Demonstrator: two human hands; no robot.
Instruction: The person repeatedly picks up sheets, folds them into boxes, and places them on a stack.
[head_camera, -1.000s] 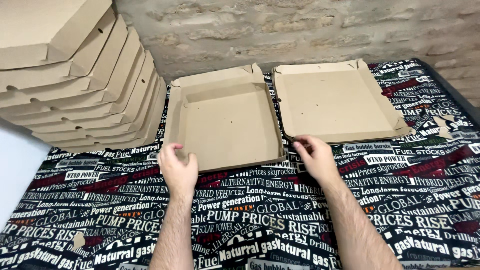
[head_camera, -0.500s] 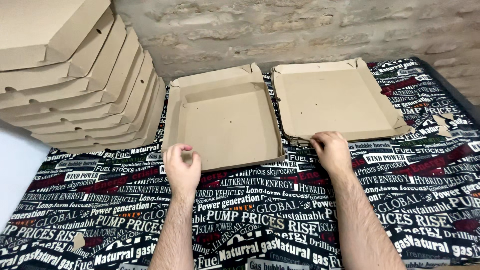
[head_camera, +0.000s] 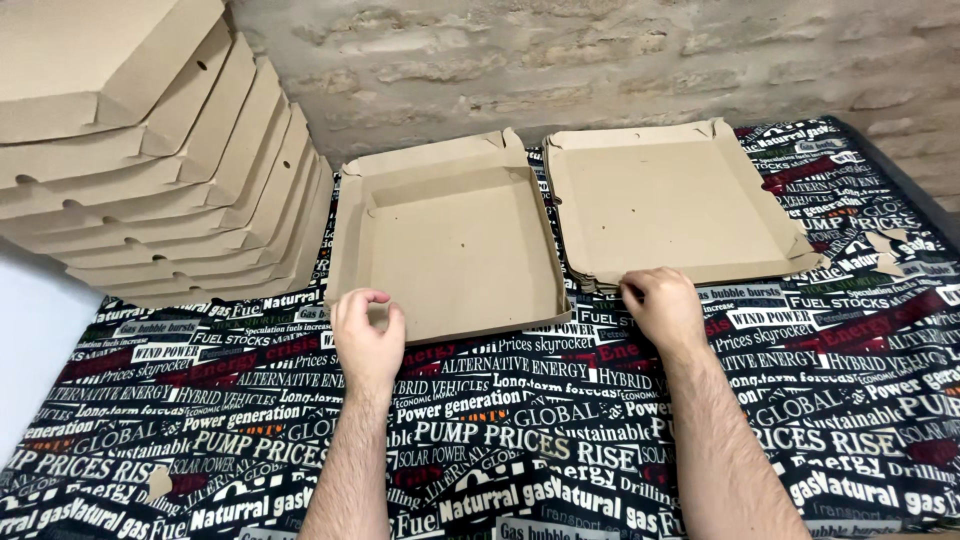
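The open cardboard pizza box lies in the middle of the frame, a shallow brown tray with raised side walls, its near edge right at the person's left hand. That hand sits at the lower centre-left with fingers curled loosely inward at the box's front lip, holding nothing that I can see; whether the fingertips actually touch the cardboard I cannot tell. The right hand, lower centre-right, is bent down over the near edge of a second stack of flat box blanks, fingers pinching at the front corner of the layered cardboard there. Both forearms run up from the bottom edge across the tablecloth, a black fabric crowded with white, red and green newspaper-style lettering. A small cardboard scrap lies on it at lower left, and a few more scraps sit at the right edge beside the blanks. Further back, in the upper left, a tall leaning pile of closed pizza boxes fans out, plain brown with small vent holes. Behind everything runs a rough pale brick wall.
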